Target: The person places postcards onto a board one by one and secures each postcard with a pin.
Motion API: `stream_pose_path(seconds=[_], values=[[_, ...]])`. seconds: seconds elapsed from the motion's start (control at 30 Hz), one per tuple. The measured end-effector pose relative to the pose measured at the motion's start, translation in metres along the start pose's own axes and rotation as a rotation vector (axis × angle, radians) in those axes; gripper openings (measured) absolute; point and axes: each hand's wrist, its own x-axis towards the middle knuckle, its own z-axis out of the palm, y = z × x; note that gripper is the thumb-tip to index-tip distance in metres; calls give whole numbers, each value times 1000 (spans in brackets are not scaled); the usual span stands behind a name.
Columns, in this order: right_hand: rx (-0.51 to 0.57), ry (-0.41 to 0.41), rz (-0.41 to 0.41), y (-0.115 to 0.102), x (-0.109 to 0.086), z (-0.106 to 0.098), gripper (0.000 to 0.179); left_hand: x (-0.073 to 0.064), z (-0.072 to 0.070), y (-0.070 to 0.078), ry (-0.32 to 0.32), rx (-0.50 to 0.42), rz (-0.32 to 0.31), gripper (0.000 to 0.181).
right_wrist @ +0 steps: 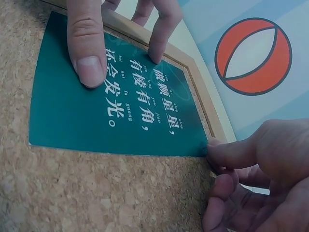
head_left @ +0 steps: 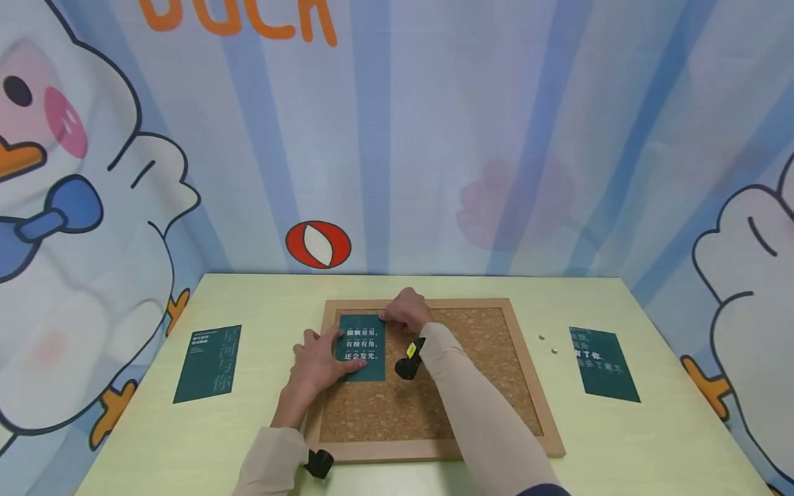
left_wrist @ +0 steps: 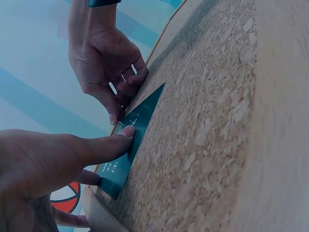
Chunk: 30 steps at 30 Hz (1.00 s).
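A dark green card (head_left: 360, 372) with white Chinese text lies on the upper left of a wood-framed cork board (head_left: 384, 413). My left hand (head_left: 318, 362) presses it with an extended thumb on its face, while a finger touches its left edge. At the card's upper right corner, my right hand (head_left: 407, 311) pinches with thumb and forefinger, the other fingers curled. In the right wrist view the right thumb (right_wrist: 236, 153) covers that corner. Whether a small pin is also between those fingertips is hidden.
One green card (head_left: 208, 364) lies on the table left of the board, and another green card (head_left: 604, 364) lies to its right. Two small shiny round pieces (head_left: 555, 351) sit between the board and the right card. Behind the table hangs a printed curtain (head_left: 422, 172).
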Motion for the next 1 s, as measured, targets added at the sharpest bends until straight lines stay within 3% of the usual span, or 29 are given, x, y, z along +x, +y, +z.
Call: stream_pose_path(seconds=[1.0], values=[[15, -10, 33, -2, 6, 1, 25, -2, -1, 0, 6, -23, 14, 87]])
